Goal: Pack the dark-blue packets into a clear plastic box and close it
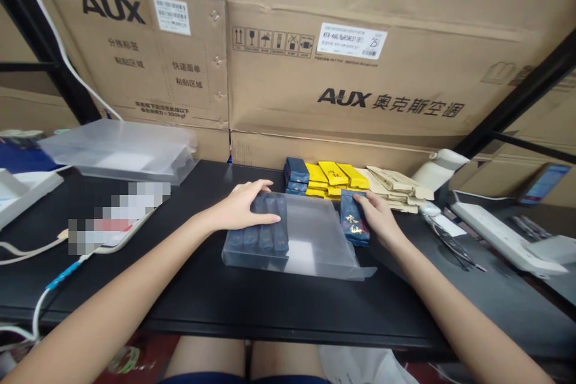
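A clear plastic box (310,234) lies open on the black desk, with several dark blue tea packets (265,237) side by side in its left part. My left hand (245,207) reaches over these packets, thumb across their front and fingers along the far side, gripping the row. Beside the box's right edge, my right hand (378,213) pinches the upper edge of a single dark blue tea packet (353,222) with gold characters. This packet is tilted, its printed face toward me. A loose flap of clear plastic sticks out at the box's near right corner.
Behind the box lie stacked blue packets (297,174), yellow packets (335,175) and beige packets (391,183). A white bottle (441,169) stands beyond them. Another clear plastic box (121,147), cables and a phone-like object (130,222) are left. Glasses (450,243) lie right; large cartons (382,6) stand behind.
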The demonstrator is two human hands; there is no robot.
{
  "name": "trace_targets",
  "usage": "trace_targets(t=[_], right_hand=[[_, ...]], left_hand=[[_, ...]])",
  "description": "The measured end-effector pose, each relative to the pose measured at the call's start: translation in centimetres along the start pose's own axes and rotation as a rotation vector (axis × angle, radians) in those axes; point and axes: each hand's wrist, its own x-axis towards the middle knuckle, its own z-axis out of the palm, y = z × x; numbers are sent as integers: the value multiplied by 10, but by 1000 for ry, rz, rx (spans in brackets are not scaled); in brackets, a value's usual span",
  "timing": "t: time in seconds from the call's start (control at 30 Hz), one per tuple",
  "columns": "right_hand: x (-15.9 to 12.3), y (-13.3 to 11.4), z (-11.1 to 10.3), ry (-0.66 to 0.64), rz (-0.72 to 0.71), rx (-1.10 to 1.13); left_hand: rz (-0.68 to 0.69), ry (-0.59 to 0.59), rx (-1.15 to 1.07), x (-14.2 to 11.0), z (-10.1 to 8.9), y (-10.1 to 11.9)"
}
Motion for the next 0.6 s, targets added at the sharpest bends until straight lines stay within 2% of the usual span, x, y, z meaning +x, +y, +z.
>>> trace_targets(t=[0.1, 0.17, 0.23, 0.4, 0.47, 0.6], right_hand=[[0, 0, -1, -28, 10, -42], [0, -2, -6, -93, 52, -28], [0, -6, -13, -224, 125, -1], [-6, -19, -31, -653, 327, 69], [-9, -22, -31, -738, 364, 89], [-13, -22, -27, -803, 400, 97]], left_hand=[[1, 3, -5, 0, 0, -1], [9, 5, -9, 0, 0, -1], [17, 8, -10, 0, 1, -2], [3, 6, -8, 0, 0, -2], [4, 3, -7, 0, 0, -1], [7, 2, -4, 0, 0, 0]])
